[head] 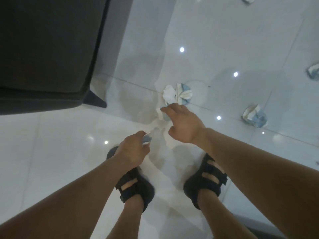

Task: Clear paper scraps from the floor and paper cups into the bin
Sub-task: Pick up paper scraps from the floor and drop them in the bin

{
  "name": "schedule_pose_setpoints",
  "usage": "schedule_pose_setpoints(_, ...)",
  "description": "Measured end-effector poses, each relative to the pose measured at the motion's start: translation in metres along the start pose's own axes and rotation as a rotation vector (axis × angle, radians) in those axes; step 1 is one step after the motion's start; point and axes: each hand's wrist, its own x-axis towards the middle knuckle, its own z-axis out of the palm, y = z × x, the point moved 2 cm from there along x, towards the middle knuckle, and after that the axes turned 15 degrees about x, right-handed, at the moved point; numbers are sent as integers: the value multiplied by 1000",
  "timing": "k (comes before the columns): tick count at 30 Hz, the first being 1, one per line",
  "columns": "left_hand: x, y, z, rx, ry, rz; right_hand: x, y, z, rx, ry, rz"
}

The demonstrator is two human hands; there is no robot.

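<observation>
Items as I read them off the head camera, from the left edge across:

1. Dark furniture block (48, 49): fills the upper left of the frame, its corner overhanging the floor.
2. Glossy white tiled floor (51, 135): runs across the rest of the frame and is dotted with bright lamp reflections.
3. Left hand (131, 149): lower centre, seen from the back, with the fingers curled and pinching a small blue-white scrap (147, 139) that sticks out at the fingertips. The hand is above the left sandal (136, 185).
4. Right hand (183, 125): centre of the frame, with the fingers bent down onto a white-and-blue scrap (161, 115) on the floor and the thumb held apart from it. The back of the hand hides the contact, so I cannot tell whether the fingers have closed round the scrap.
5. Crumpled paper pair (177, 94): one white piece and one striped blue piece, touching each other, just above the right fingertips.
6. Right sandal (207, 178): dark and strapped, below the right wrist.
7. Crumpled wad (254, 117): on the floor at centre right, well apart from both hands.
8. Edge wad (313, 71): cut off by the right edge of the frame.
9. Top wad (247, 0): cut off at the upper right.
</observation>
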Motion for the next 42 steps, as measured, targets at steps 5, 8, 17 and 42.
schedule_pose_setpoints(5,11,-25,29,-49,17,-51,41,9,40,-367,7,-8)
schedule_pose_setpoints(8,14,-31,37,-29,39,-55,46,16,52,-445,74,-19)
schedule_pose_setpoints(17,0,-17,9,-48,34,-24,15,19,23,-411,28,16)
schedule_pose_setpoints(42,-479,26,-276,-419,524,-127,-331,-407,-221,-430,-1,-232)
